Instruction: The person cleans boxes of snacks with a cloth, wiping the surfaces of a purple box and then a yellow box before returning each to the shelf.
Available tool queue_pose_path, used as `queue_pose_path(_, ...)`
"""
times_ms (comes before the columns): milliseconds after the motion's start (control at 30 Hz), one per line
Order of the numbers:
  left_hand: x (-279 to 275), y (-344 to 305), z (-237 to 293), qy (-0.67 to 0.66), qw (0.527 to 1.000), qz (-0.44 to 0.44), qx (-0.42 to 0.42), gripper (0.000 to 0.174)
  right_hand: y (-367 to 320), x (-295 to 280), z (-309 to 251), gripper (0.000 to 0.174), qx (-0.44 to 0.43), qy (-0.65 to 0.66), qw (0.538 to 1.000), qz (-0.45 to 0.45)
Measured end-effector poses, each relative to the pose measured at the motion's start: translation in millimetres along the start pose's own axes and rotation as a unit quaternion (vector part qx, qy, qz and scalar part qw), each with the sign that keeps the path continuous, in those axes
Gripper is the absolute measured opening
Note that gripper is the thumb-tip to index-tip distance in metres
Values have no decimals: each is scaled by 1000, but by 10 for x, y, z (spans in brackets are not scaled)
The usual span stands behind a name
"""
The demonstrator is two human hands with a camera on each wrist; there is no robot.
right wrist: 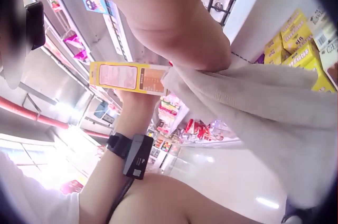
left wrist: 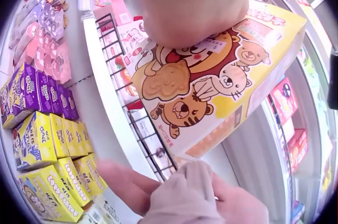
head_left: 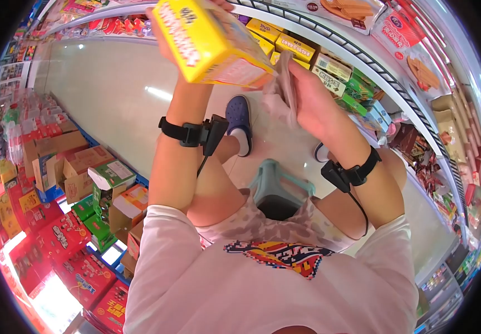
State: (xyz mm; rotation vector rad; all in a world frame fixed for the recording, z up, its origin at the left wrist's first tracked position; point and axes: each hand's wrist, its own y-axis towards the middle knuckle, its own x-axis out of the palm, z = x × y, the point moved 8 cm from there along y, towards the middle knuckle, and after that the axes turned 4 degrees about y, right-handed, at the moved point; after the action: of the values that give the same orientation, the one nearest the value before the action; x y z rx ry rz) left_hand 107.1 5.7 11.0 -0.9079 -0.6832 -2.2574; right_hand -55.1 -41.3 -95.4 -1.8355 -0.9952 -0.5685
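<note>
Left hand up high, fingers clamped round big yellow cardboard box with cartoon animals. Box tilted, in air, near shelf with black wire edge. Right hand pinches soft grey cloth, fingers clamped on it, cloth by box's end. Small yellow boxes sit on shelf, beside purple boxes.

A box lies in the left hand, a cloth in the right hand. Ahead and right of the hands, small packs sit below a wire rail. Cartons stand left of the hands; a stool stands behind them, between the knees.
</note>
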Motion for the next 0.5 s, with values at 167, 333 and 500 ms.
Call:
queue_pose_path(167, -156, -54, -186, 237, 966, 34, -98, 63, 19, 107, 70, 40, -35, 44, 998, 2)
queue_pose_path(333, -191, -184, -197, 305, 932, -6, -196, 60, 372, -437, -74, 41, -64, -42, 988, 137)
queue_pose_path(500, -457, -276, -416, 342, 878, 37, -331, 55, 463, -641, 30, 35, -73, -29, 983, 168)
